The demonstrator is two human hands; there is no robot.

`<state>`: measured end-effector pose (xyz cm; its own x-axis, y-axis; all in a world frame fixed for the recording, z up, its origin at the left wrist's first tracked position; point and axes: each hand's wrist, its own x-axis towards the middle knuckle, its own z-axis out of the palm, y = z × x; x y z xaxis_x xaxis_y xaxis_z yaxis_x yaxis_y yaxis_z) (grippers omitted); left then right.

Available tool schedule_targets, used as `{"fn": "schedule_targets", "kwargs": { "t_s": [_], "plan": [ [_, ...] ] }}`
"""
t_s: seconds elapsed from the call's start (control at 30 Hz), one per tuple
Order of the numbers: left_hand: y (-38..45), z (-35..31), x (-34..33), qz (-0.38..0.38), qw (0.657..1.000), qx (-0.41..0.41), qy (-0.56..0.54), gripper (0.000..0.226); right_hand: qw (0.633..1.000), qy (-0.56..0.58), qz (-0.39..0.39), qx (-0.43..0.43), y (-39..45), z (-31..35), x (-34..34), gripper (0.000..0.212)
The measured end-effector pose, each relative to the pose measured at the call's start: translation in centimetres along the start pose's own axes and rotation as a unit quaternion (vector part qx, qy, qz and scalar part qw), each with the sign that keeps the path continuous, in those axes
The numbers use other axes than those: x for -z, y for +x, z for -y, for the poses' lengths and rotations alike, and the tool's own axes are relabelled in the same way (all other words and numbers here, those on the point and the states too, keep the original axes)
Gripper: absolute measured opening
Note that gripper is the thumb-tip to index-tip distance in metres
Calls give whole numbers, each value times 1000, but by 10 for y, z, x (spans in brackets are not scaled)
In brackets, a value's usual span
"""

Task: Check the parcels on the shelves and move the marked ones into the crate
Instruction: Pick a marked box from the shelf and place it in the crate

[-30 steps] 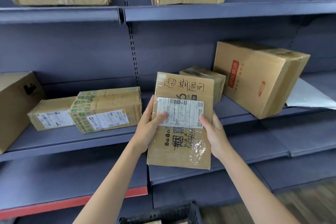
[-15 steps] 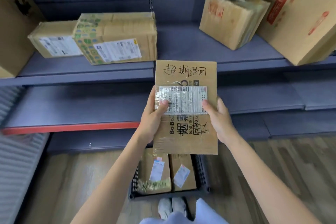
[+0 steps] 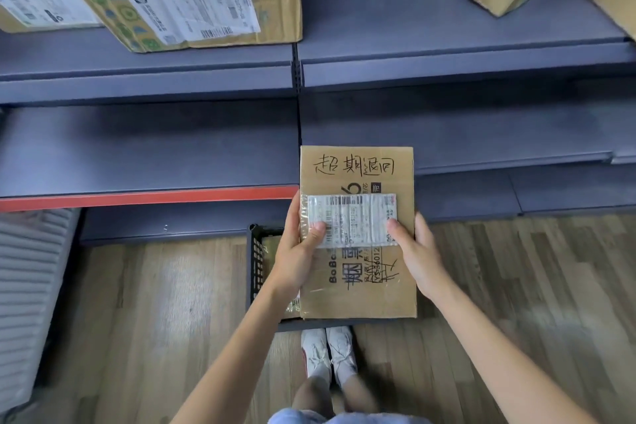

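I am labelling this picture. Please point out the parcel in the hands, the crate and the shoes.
parcel (image 3: pixel 358 296): head view, lower bare cardboard face.
crate (image 3: pixel 256 262): head view, left black wall.
shoes (image 3: pixel 328 354): head view, between both white toes.

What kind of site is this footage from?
Probably a parcel pickup or sorting room: grey metal shelving holding taped cartons with shipping labels, a hand-marked parcel held in both hands, and a black crate on the floor.

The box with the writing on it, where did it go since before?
The flat parcel came down from shelf height and now hangs over the black crate on the floor. The left hand and right hand still grip its sides. The shelf boxes stayed put.
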<state>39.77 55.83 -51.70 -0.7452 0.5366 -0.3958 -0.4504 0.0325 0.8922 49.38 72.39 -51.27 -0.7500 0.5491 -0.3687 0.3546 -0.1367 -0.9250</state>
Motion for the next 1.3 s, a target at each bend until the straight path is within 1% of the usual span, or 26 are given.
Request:
{"fn": "schedule_targets", "kwargs": {
  "t_s": [0.07, 0.13, 0.17, 0.2, 0.27, 0.3, 0.4, 0.5, 0.6, 0.67, 0.77, 0.8, 0.87, 0.93, 0.97, 1.13, 1.2, 1.3],
  "plan": [
    [10, 26, 4, -5, 1000, 16, 11, 57, 999, -10, 3, -34, 10, -25, 0, 35],
    [21, 54, 7, -14, 999, 35, 25, 55, 997, -15, 6, -71, 22, -51, 0, 47],
    [28, 67, 8, -20, 998, 45, 30, 55, 996, -19, 6, -87, 28, -65, 0, 48],
    [34, 82, 9, -30, 997, 54, 39, 55, 995, -25, 2, -100, 34, -79, 0, 44],
    [49, 113, 10, -57, 994, 74, 49, 56, 993, -42, -15, -112, 45, -107, 0, 28],
    [56, 128, 10, -71, 993, 85, 46, 56, 992, -52, -26, -115, 51, -122, 0, 24],
    [78, 177, 10, -83, 989, 108, 50, 56, 988, -83, -42, -127, 71, -164, 2, 25],
    [102, 221, 10, -83, 987, 120, 64, 62, 985, -90, -49, -141, 95, -208, 4, 27],
    [130, 263, 11, -79, 988, 124, 55, 58, 983, -97, -40, -149, 120, -251, 6, 30],
    [146, 294, 13, -70, 990, 113, 55, 56, 980, -103, -37, -164, 135, -282, 9, 30],
    [163, 328, 19, -64, 994, 66, 62, 47, 974, -125, -44, -183, 154, -324, 9, 30],
    [168, 338, 20, -60, 994, 62, 69, 43, 972, -133, -44, -188, 159, -336, 8, 30],
    [177, 361, 23, -68, 992, 65, 78, 43, 969, -142, -39, -198, 169, -356, 7, 39],
    [184, 385, 28, -74, 992, 64, 76, 45, 962, -164, -34, -217, 178, -373, 5, 55],
    [187, 396, 29, -79, 992, 64, 78, 45, 959, -175, -30, -220, 182, -382, 5, 59],
    [195, 438, 38, -72, 989, 87, 94, 45, 945, -219, -13, -245, 191, -416, 1, 61],
    [193, 447, 41, -66, 989, 95, 88, 44, 938, -236, -3, -253, 188, -425, -2, 60],
    [192, 454, 44, -70, 987, 99, 102, 48, 931, -258, -1, -258, 184, -433, -5, 60]
  ]
}}
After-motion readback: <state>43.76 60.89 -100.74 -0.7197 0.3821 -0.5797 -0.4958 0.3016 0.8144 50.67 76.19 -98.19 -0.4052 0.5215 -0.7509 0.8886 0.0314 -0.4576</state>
